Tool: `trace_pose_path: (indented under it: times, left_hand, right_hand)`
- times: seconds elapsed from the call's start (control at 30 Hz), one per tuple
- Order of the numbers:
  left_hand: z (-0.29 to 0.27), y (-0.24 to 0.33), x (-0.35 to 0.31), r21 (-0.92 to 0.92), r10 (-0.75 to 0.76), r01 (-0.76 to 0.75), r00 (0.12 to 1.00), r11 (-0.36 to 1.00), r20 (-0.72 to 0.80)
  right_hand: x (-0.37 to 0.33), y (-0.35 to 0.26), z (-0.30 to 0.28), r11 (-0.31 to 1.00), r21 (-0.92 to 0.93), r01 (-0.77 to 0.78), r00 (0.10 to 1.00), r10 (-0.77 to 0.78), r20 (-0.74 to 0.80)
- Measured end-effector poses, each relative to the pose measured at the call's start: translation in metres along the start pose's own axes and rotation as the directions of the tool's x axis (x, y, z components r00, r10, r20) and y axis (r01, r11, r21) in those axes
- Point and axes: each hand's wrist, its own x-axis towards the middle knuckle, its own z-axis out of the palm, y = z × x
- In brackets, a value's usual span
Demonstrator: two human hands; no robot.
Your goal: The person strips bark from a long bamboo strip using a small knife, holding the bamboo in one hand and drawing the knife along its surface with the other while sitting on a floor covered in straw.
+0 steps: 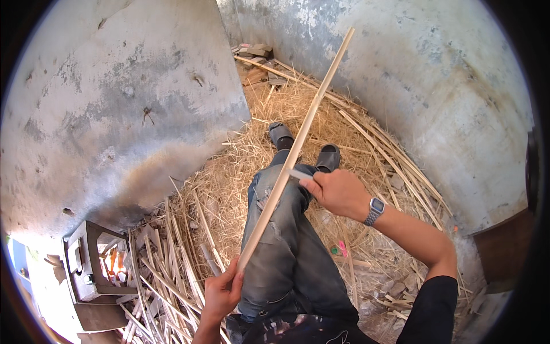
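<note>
A long pale strip, likely split bamboo (275, 198), slants across my raised leg in worn jeans, its far end rising toward the right-hand wall. My left hand (223, 289) pinches its near end beside my thigh. In my right hand (335, 192), which wears a metal-banded watch on the wrist, is a knife (299, 174); its handle is hidden in my fist. The short flat blade points left and reaches the right edge of the strip near my knee. Whether the blade touches or cuts the strip I cannot tell.
Thin shavings (217, 178) cover the floor around my sandalled feet. Split strips (166, 275) lie heaped at the left, and more long strips (395, 160) follow the right wall. A dark box-like frame (106, 286) stands at the lower left. Weathered plaster walls (132, 86) close in both sides.
</note>
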Motion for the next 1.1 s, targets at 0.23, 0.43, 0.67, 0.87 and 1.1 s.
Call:
trace_pose_path:
  times: [0.23,0.43,0.67,0.87,1.1]
  left_hand:
    - [-0.008,-0.012,-0.011,-0.009,-0.009,0.010,1.000,1.000,0.015]
    - [-0.019,-0.024,-0.024,-0.024,-0.027,0.028,0.999,0.999,0.031]
    - [-0.021,-0.035,-0.034,-0.113,-0.069,0.074,0.997,0.991,0.044]
    - [-0.020,-0.043,-0.037,-0.080,-0.054,0.057,0.998,0.995,0.031]
    - [-0.014,-0.065,-0.038,-0.140,-0.081,0.086,0.996,0.986,0.043]
  right_hand:
    - [0.004,0.008,-0.003,1.000,0.006,-0.026,1.000,0.026,0.000]
    - [0.021,0.029,-0.024,0.984,0.140,-0.111,0.992,0.118,-0.040]
    - [0.032,0.032,-0.025,0.983,0.082,-0.164,0.986,0.160,0.045]
    - [0.025,0.022,-0.005,1.000,0.005,-0.020,0.994,0.021,-0.106]
    - [0.036,0.064,-0.029,0.910,0.412,-0.053,0.927,0.198,-0.319]
